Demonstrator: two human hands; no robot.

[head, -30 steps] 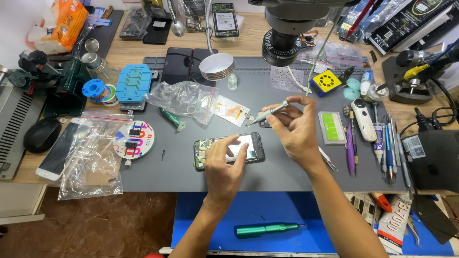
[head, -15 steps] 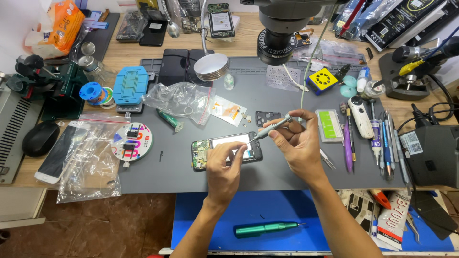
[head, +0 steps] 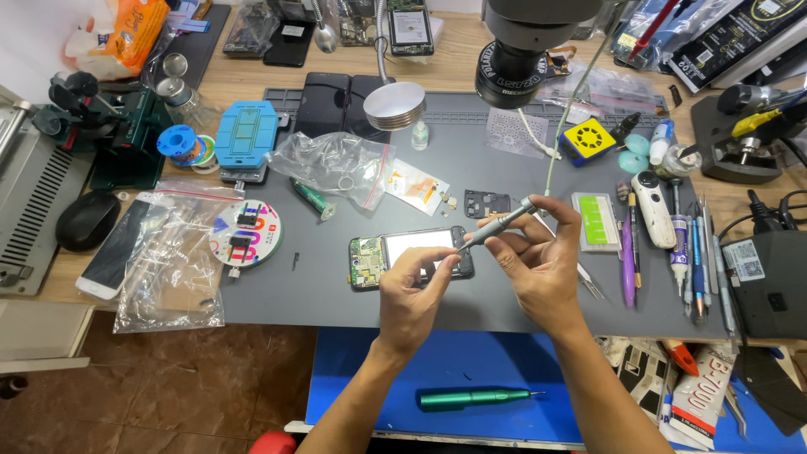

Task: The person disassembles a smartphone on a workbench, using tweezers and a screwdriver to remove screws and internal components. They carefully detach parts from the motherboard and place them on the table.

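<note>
An opened phone (head: 382, 252) with a bare circuit board at its left end lies on the grey work mat (head: 504, 307). My left hand (head: 412, 298) rests over the phone's right half, thumb and forefinger pinched at the tip of a slim grey screwdriver (head: 498, 225). My right hand (head: 542, 261) grips that screwdriver's shaft, tilted with its tip pointing down-left at the phone. A small dark phone part (head: 487, 203) lies just beyond it.
A microscope head (head: 525, 50) hangs above the mat's back edge. Plastic bags (head: 336, 164), a round parts dish (head: 245, 233), a blue stencil block (head: 246, 134), tweezers and pens (head: 689, 252) ring the mat. A green electric screwdriver (head: 475, 397) lies on the blue surface near me.
My right hand has brought the grey screwdriver down from beyond the phone, and my left fingers have lifted off the phone to pinch its tip. The view shifted slightly.
</note>
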